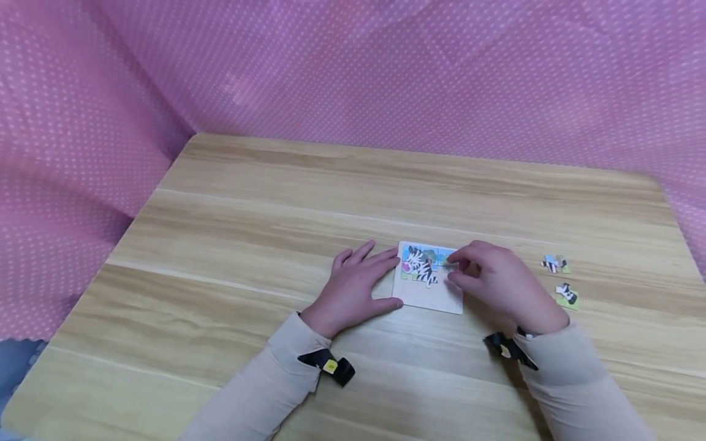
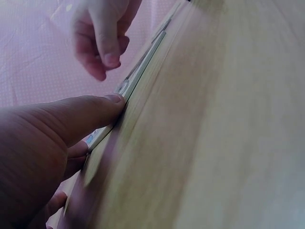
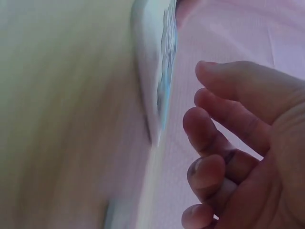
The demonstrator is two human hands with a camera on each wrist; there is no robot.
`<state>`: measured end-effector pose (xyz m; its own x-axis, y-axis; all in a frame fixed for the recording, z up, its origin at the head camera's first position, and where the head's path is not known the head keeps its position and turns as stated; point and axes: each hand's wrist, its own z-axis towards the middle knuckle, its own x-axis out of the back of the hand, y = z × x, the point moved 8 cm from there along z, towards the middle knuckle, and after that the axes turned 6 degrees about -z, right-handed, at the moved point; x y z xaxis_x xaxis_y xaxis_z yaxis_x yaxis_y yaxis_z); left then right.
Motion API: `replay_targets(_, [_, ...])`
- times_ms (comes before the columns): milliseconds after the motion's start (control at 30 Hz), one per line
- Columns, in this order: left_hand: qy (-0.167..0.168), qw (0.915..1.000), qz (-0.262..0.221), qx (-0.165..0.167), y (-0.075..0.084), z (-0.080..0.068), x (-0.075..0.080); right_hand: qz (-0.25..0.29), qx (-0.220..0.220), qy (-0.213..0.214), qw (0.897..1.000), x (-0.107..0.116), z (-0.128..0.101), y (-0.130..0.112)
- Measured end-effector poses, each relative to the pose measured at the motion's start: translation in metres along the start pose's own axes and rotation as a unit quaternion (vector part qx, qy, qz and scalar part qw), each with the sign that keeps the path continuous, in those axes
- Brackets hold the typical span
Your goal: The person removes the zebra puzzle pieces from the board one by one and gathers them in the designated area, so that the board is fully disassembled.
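Note:
A small pale puzzle board lies on the table, with joined zebra puzzle pieces in its upper part. My left hand rests at the board's left side, fingers spread and thumb at the lower left corner. In the left wrist view, the left thumb touches the board's edge. My right hand hovers over the board's right side, thumb and index finger apart. The right wrist view shows the right hand loosely bent with nothing between thumb and fingers, beside the board.
To the right of the board lie loose puzzle pieces: striped ones and, nearer, one with a zebra head. The wood-grain table reaches back to a pink dotted cloth. Black straps are on both wrists.

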<state>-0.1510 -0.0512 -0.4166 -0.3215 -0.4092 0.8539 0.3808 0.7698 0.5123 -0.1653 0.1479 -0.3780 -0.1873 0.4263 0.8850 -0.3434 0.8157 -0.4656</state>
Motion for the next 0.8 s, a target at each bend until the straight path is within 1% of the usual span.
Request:
replay_targets(233, [0.006, 1.0000, -0.004, 0.001, 0.001, 0.000, -0.001, -0.002, -0.038, 0.020, 0.999, 0.016, -0.017, 0.036])
replay_targets(400, [0.006, 0.9999, -0.001, -0.008, 0.004, -0.001, 0.000, -0.002, -0.080, 0.022, 0.997, 0.032, -0.031, 0.069])
replay_targets(500, [0.002, 0.9999, 0.004, -0.010, 0.004, -0.001, -0.001, -0.004, -0.103, 0.035, 0.994, 0.042, -0.039, 0.087])
replay_targets(633, [0.000, 0.9999, 0.008, -0.012, 0.005, -0.002, -0.001, 0.005, -0.128, 0.046, 0.991, 0.051, -0.049, 0.103])
replay_targets(800, [0.003, 0.9999, 0.008, -0.014, 0.006, -0.002, 0.000, 0.011, -0.146, 0.040, 0.988, 0.057, -0.055, 0.116])
